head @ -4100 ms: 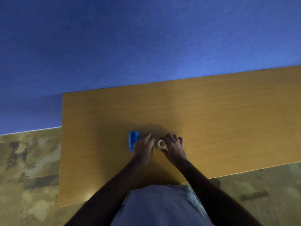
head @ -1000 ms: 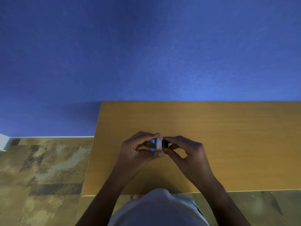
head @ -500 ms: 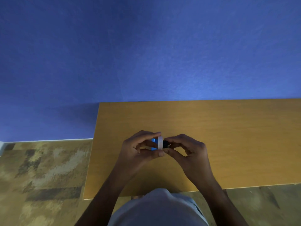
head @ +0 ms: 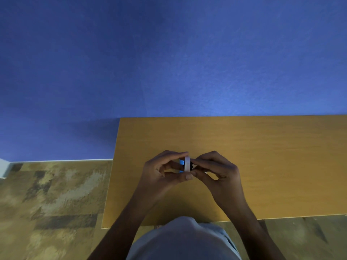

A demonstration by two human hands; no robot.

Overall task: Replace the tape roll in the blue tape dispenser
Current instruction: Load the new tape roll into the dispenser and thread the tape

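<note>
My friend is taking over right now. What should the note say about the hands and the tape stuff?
Left hand: closed around the blue tape dispenser, mostly hidden behind its fingers.
Right hand: pinching a small dark part against the white tape roll.
Both are held together above the wooden table, roll standing on edge between the hands.
Done: dispenser and roll picked up and brought together.
Left: whether the roll is seated cannot be seen; check it, then set the dispenser down.

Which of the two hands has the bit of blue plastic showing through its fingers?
The left hand: a sliver of the blue tape dispenser shows between its fingers, beside the white tape roll. The right hand shows only something dark.
</note>
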